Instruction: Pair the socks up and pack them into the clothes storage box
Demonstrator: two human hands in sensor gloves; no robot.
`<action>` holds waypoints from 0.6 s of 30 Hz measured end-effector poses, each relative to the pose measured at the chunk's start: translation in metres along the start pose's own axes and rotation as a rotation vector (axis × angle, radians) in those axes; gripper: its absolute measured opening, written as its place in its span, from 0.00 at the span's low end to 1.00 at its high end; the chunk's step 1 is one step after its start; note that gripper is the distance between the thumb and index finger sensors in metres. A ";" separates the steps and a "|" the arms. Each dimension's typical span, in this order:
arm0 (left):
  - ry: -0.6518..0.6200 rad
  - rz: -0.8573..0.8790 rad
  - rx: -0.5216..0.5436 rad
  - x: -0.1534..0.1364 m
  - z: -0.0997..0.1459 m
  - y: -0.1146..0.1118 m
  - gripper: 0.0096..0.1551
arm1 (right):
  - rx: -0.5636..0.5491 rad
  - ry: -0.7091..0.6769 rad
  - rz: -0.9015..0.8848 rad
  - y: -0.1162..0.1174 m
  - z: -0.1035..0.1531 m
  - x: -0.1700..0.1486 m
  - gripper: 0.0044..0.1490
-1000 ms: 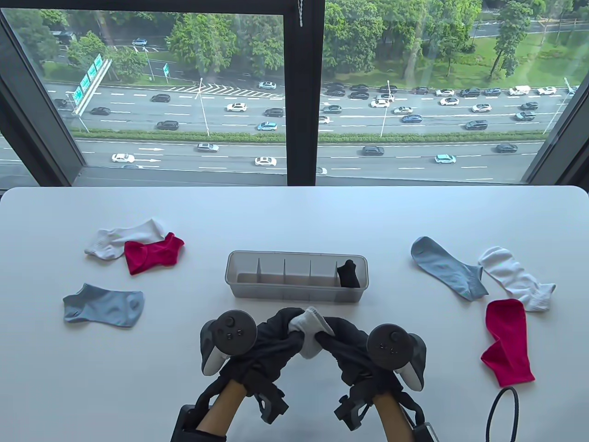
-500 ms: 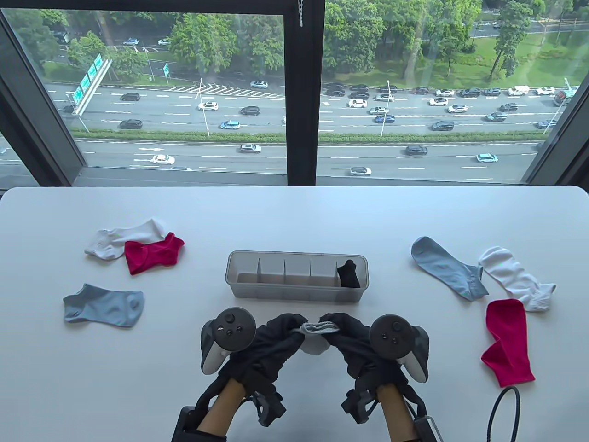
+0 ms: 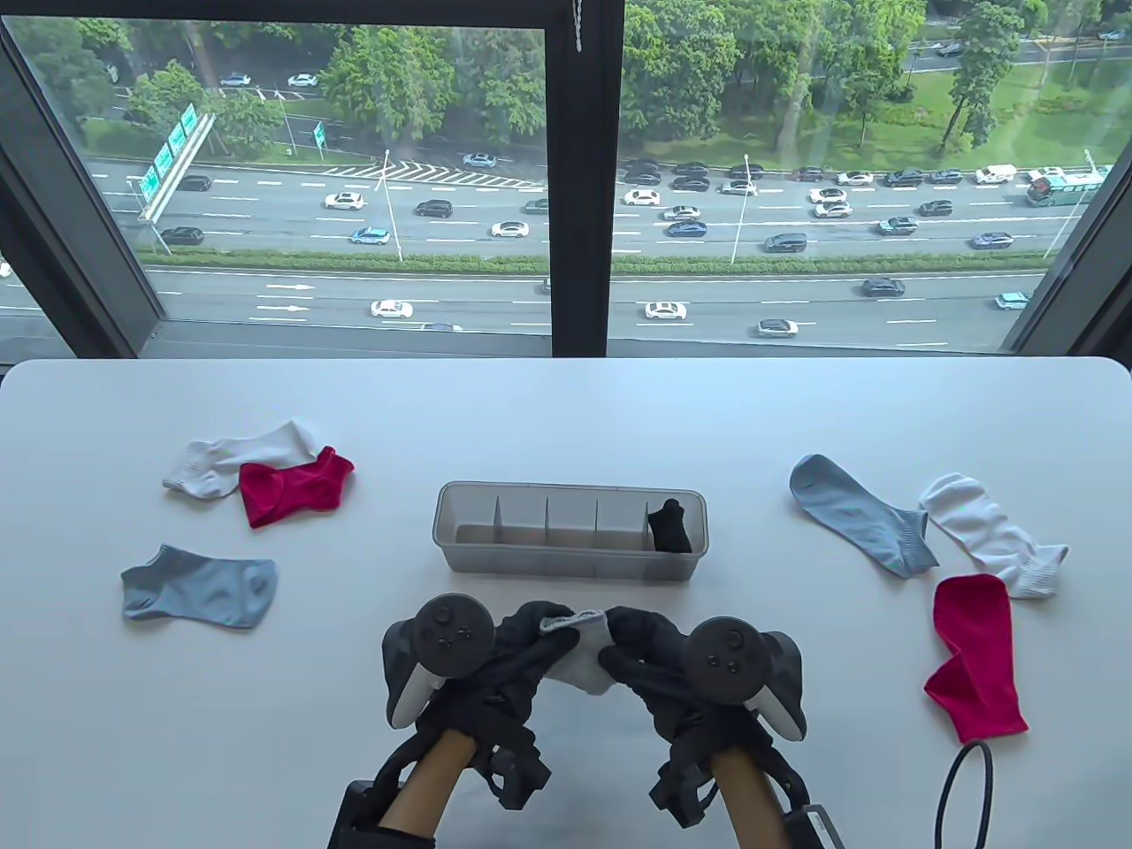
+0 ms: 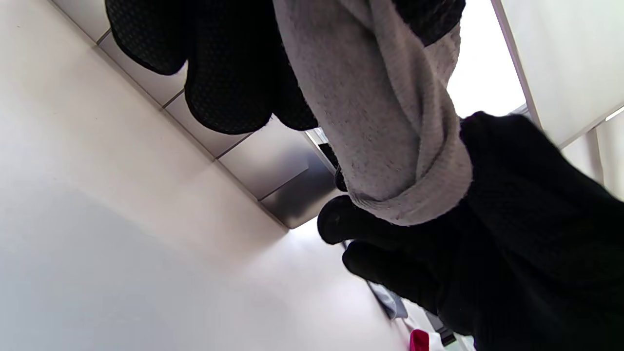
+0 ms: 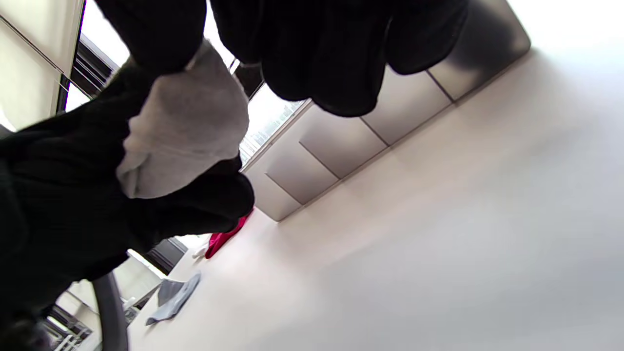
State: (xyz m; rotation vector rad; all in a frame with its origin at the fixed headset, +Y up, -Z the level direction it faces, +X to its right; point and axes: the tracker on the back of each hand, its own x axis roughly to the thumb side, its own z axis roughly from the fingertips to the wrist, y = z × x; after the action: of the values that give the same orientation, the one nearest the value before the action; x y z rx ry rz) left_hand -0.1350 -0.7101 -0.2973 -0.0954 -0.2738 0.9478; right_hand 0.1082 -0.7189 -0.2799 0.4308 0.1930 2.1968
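Grey sock bundle, folded cuff visible only from left wrist.

Both hands meet in front of the person, forearms angled inward. The left hand and right hand each curl their fingers around a grey sock bundle between them
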 end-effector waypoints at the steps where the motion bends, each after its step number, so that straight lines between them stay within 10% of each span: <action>1: 0.003 0.032 0.005 -0.001 0.000 0.002 0.23 | 0.088 0.026 -0.101 0.002 0.000 -0.003 0.54; 9: 0.069 0.127 -0.005 -0.012 0.003 -0.002 0.31 | -0.148 0.057 -0.154 -0.012 0.003 0.005 0.35; 12: 0.128 -0.154 -0.021 -0.014 0.000 0.002 0.36 | -0.440 0.155 0.081 -0.037 0.002 0.018 0.34; 18: 0.170 -0.753 -0.221 -0.026 -0.004 -0.005 0.42 | -0.505 0.323 0.633 -0.052 -0.053 0.047 0.34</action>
State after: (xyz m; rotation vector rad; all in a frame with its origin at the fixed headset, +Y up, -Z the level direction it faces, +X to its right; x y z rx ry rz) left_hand -0.1446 -0.7334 -0.3047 -0.2539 -0.2286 0.1571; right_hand 0.0999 -0.6488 -0.3328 -0.1818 -0.3756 2.8056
